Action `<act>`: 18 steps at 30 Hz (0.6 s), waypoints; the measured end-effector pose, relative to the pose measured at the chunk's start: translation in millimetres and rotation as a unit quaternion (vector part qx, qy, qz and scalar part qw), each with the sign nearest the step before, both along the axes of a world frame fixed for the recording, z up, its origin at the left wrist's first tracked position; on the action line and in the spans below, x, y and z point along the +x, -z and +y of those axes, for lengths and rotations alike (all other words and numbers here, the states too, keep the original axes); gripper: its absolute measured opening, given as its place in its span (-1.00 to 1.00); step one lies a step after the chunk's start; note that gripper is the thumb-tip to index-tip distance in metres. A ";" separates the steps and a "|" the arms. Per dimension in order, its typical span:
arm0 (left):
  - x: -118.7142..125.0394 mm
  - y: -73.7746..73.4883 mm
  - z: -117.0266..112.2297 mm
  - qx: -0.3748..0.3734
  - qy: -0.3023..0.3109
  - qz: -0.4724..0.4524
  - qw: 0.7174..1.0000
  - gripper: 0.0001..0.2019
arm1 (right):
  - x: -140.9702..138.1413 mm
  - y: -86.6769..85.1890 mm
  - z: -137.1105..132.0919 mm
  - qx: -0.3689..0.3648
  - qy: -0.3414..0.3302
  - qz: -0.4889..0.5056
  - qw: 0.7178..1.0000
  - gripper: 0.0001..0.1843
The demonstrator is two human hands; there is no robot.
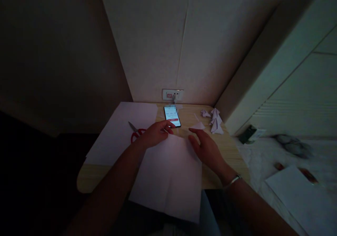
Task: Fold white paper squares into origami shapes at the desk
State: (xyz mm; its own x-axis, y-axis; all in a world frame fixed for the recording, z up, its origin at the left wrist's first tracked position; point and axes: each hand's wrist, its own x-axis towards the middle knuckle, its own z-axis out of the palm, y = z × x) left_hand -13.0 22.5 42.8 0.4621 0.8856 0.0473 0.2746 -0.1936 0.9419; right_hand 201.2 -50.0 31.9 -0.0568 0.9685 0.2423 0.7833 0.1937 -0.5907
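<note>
Left hand (157, 134) pinches white sheet (171, 176) at its 12 o'clock edge; sheet overhangs table (234, 160) at 6 o'clock. Right hand (209, 150) loosely spread, sheet's 1 o'clock corner; scissors (137, 130) at 10.

Seemingly white paper (173, 179), red scissors handles (136, 134)

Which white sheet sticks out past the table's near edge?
The middle sheet, its top between the left hand and right hand. The sheets under the scissors stop short of that edge; the lower-right sheet lies off the table.
</note>
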 end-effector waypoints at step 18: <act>-0.9 19.6 16.3 0.186 0.030 0.253 0.949 -0.82 | -16.8 17.4 67.3 -0.271 -0.134 0.316 0.899 -0.82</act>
State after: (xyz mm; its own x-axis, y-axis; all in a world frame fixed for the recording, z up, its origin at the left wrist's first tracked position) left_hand -13.9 38.8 23.3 0.5584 0.8222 0.1098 0.6518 -0.5168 0.5551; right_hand 184.4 17.3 14.6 -0.3233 0.9258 -0.1956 0.2251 -0.1255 -0.9662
